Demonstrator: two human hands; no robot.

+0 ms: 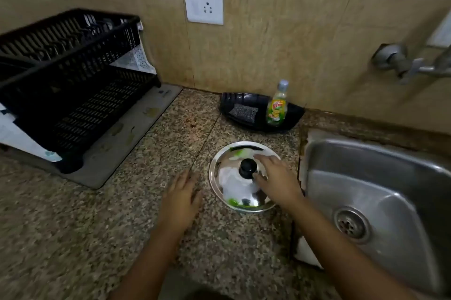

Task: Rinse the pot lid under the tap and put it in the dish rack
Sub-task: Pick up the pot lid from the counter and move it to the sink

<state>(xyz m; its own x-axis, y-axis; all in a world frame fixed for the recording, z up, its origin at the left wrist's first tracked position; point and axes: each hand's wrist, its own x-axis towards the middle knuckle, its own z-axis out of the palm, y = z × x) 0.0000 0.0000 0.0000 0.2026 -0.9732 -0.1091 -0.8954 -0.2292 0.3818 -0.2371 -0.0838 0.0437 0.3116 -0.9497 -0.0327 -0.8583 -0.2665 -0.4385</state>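
The right hand [273, 177] lies over the pot lid [234, 187], fingers spread loosely beside its black knob [248, 167], not closed on it. The left hand [180, 196] rests open and flat on the counter [97, 226], just left of the lid. The sink [380, 177] is at right, the dish rack [68, 75] far left.

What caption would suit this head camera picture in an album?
Right hand reaching for the black knob of a steel pot lid on the granite counter, between sink and dish rack.
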